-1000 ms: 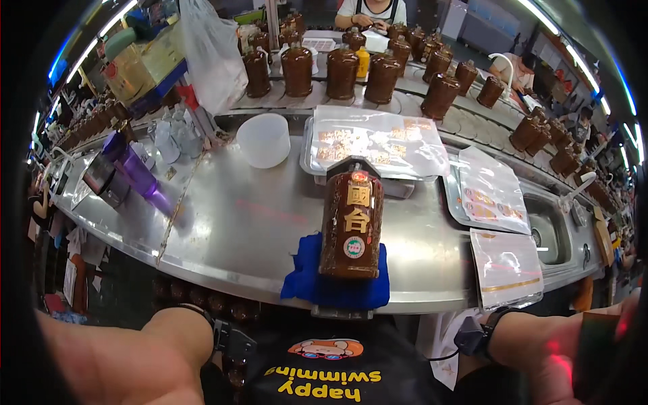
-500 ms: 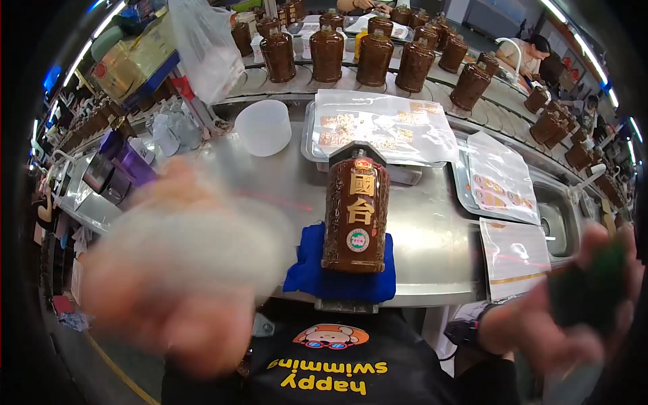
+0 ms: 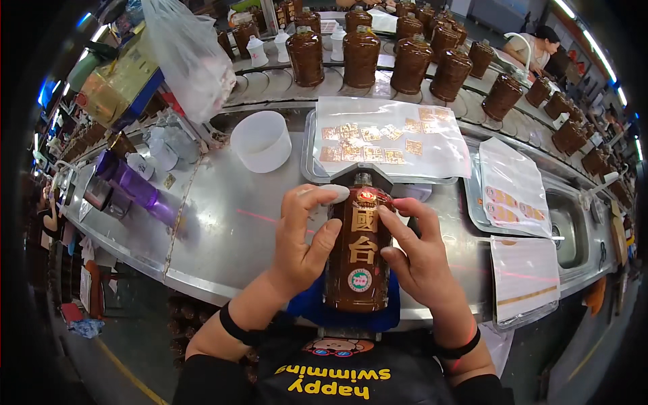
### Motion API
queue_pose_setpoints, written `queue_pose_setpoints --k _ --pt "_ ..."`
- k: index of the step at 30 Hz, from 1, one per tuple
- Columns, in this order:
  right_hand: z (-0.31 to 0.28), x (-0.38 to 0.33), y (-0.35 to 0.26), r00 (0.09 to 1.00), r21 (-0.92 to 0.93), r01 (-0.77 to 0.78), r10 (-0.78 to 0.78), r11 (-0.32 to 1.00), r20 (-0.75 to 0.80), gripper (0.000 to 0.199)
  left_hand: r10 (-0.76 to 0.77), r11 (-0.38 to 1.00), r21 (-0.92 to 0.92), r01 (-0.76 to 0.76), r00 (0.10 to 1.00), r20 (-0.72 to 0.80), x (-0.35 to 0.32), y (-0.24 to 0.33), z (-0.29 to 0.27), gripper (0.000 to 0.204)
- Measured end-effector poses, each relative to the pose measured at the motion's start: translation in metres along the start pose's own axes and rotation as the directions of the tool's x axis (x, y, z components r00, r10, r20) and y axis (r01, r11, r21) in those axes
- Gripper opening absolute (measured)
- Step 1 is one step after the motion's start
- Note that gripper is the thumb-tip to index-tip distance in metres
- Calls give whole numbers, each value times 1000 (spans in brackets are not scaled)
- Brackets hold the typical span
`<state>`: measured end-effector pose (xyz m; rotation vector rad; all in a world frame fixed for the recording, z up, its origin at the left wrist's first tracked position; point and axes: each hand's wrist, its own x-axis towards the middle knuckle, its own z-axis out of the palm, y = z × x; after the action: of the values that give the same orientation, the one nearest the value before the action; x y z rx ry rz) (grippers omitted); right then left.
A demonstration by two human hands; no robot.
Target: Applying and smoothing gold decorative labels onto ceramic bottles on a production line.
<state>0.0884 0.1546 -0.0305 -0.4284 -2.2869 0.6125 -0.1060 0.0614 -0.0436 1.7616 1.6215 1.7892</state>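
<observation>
A brown glass bottle with gold characters, a small red-and-gold emblem near its shoulder and a round green-and-white sticker lies tilted before me. Its neck points away, against a dark angular holder; a blue cloth is under its base. My left hand grips the upper left side, its pale-covered index fingertip on the shoulder beside the emblem. Opposite, my right hand has its fingers bent against the upper right side. Both thumbs point in toward the bottle's edges.
Behind the bottle, a tray bears a clear sheet of gold stickers. A white plastic tub stands left of it. To the right are another sticker tray and a sink. Brown bottles line the far conveyor; a person sits beyond.
Both hands have come in from the sides onto the bottle. The dark green thing in my right hand is gone from it. Several bottles on the conveyor have shifted right.
</observation>
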Motion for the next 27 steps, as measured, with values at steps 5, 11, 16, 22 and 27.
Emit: queue_pose_setpoints --k 5,11,16,22,27 --pt "0 -3 2 1000 23 13 -13 1000 10 51 -202 952 -234 198 979 7 -5 -7 17 35" --pt "0 0 6 999 7 52 -52 999 -3 45 -370 851 -354 388 921 122 -3 -10 24 46" --pt "2 5 8 999 18 37 -37 999 28 46 -383 787 -464 406 912 148 1 -8 23 51" --pt "6 7 9 999 10 40 -41 999 30 48 -408 757 -468 456 889 207 4 -9 23 55" --pt "10 7 9 999 46 33 -34 998 15 49 -422 661 -562 497 866 269 5 -10 21 56"
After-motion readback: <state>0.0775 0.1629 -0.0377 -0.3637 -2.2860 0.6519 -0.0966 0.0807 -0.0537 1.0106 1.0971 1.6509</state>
